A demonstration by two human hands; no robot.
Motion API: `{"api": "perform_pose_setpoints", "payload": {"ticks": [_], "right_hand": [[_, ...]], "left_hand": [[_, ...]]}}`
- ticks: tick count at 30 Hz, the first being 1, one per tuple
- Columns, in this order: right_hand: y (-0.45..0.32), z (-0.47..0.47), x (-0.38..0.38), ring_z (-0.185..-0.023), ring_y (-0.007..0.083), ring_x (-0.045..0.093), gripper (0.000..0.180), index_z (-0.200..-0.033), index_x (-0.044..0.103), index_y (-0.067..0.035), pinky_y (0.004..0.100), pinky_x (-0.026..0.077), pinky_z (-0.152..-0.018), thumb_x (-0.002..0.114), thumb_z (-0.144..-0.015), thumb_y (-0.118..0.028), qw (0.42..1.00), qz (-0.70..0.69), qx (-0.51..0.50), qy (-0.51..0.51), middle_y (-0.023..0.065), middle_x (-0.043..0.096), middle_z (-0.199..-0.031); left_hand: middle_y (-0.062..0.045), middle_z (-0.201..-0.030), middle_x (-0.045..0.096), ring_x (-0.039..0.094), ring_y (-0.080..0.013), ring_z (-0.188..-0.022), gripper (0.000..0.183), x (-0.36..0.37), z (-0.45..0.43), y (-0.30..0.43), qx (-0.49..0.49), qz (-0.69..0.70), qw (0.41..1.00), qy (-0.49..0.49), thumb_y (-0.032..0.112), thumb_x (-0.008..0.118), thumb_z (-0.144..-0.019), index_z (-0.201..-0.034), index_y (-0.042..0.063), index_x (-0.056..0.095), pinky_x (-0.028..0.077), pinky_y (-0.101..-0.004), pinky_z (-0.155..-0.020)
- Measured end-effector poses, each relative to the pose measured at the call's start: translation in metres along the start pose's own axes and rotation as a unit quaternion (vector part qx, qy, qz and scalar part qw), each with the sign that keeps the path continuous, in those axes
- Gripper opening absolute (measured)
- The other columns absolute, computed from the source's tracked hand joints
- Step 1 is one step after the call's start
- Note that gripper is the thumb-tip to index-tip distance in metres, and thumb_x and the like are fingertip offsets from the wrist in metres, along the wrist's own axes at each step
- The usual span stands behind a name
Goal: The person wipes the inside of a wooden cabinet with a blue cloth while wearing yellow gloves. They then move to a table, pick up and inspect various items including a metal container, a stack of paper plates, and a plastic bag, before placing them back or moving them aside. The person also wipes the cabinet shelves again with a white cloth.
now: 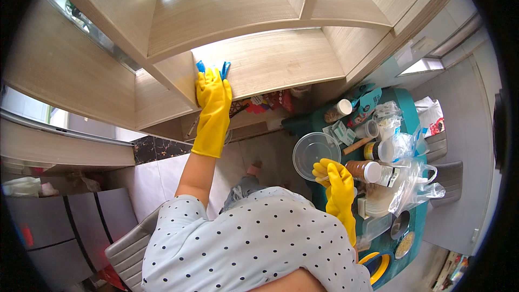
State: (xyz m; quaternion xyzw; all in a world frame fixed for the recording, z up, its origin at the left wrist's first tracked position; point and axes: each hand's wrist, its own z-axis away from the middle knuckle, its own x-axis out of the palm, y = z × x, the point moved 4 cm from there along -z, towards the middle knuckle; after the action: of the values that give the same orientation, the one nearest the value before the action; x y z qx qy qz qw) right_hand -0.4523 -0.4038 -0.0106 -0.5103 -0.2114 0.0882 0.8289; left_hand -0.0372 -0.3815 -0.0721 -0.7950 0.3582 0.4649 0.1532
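My left hand, in a yellow rubber glove, lies over a blue cloth at the left end of a wooden shelf. Most of the cloth is hidden under the glove; only blue edges show past the fingers. In its own yellow glove, my right hand pinches the near rim of a round clear plastic container. That container hangs beside the edge of a teal table. Whether it holds anything is hard to make out.
Jars such as a white-lidded one, a dark-labelled jar and plastic bags crowd the table on my right. Shelf dividers stand close to my left arm. A grey chair is behind me at left.
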Motion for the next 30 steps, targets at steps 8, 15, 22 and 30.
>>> {"api": "perform_pose_setpoints", "payload": {"ticks": [8, 15, 22, 30], "right_hand": [[0.009, 0.003, -0.003, -0.099, 0.0252, 0.071, 0.03, -0.121, 0.062, -0.001, 0.0358, 0.056, -0.088, 0.054, -0.102, -0.023, 1.0, 0.01, 0.006, -0.017, 0.0162, 0.07, -0.113], [0.016, 0.007, -0.01, -0.098, 0.0255, 0.071, 0.029, -0.12, 0.063, -0.001, 0.0353, 0.057, -0.086, 0.054, -0.102, -0.022, 0.999, -0.021, -0.007, -0.023, 0.0169, 0.07, -0.112], [0.007, 0.017, -0.02, -0.098, 0.0236, 0.07, 0.027, -0.119, 0.063, -0.001, 0.033, 0.055, -0.086, 0.052, -0.102, -0.019, 0.999, -0.028, -0.009, 0.036, 0.0159, 0.071, -0.111], [0.018, 0.033, -0.035, -0.096, 0.019, 0.068, 0.029, -0.116, 0.064, 0.001, 0.0292, 0.053, -0.085, 0.058, -0.1, -0.022, 0.995, -0.052, 0.005, 0.084, 0.0131, 0.071, -0.11]], "left_hand": [[-0.017, -0.13, 0.06, 0.055, -0.0375, -0.12, 0.042, 0.01, -0.027, -0.003, 0.011, 0.096, 0.995, -0.021, 0.006, 0.056, -0.09, -0.132, 0.007, 0.056, 0.042, -0.0426, -0.104], [-0.02, -0.125, 0.062, 0.06, -0.0375, -0.114, 0.044, 0.024, -0.039, -0.03, -0.016, 0.293, 0.956, 0.024, -0.005, 0.053, -0.089, -0.13, 0.007, 0.057, 0.047, -0.0386, -0.1], [-0.021, -0.113, 0.067, 0.07, -0.0298, -0.095, 0.038, -0.005, -0.034, -0.019, -0.244, 0.747, 0.616, -0.062, -0.004, 0.057, -0.093, -0.131, -0.006, 0.05, 0.06, -0.0329, -0.076], [-0.024, -0.115, 0.066, 0.07, -0.0325, -0.094, 0.045, -0.036, 0.026, 0.073, -0.213, 0.774, 0.393, -0.448, 0.007, 0.063, -0.092, -0.135, -0.001, 0.049, 0.059, -0.0374, -0.08]]}}
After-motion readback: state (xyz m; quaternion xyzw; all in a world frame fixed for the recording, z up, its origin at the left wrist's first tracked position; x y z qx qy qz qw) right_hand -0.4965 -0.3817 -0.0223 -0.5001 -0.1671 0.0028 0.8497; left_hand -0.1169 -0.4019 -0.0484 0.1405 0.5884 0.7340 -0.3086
